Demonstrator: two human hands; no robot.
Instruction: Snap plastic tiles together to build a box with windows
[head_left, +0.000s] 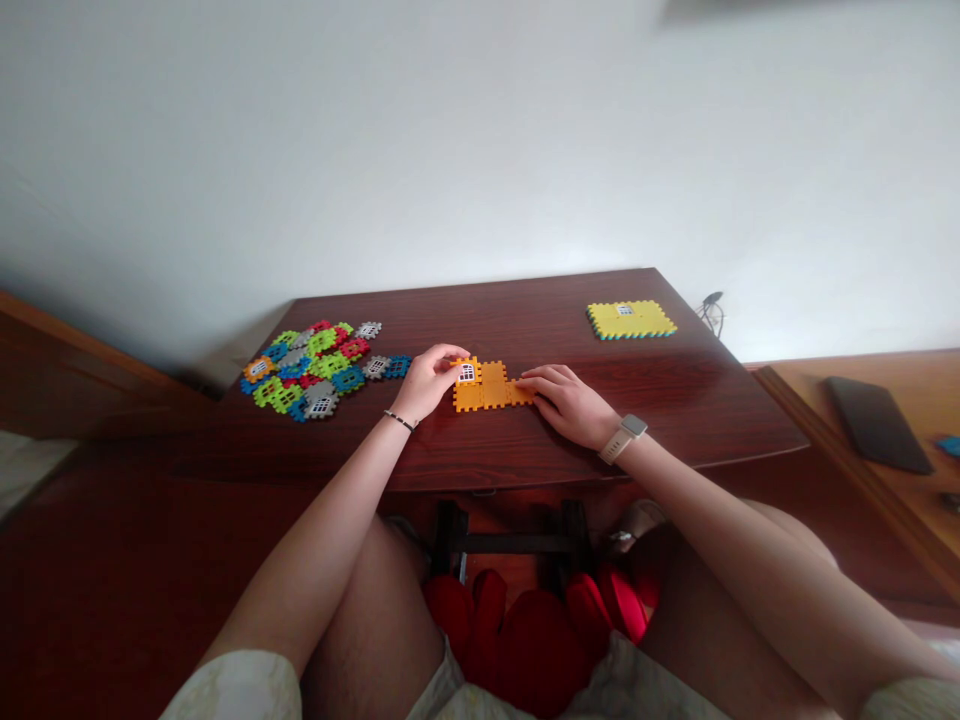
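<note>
An orange panel of interlocking puzzle tiles (493,388) with toothed edges lies flat on the dark wooden table, between my hands. At its upper left is an orange window tile (467,372) with a white window frame. My left hand (430,385) is closed on the left edge of that window tile, the fingertips on its top side. My right hand (574,405) has its fingers and thumb closed on the small orange tile (517,392) at the panel's right end, partly covering it.
Left of my hands lies a pile of mixed coloured tiles (322,342), with a grey window tile (376,367) and a blue tile (398,366) beside it. A yellow block of joined tiles (632,319) sits at the back right. The wall rises behind the table (420,465).
</note>
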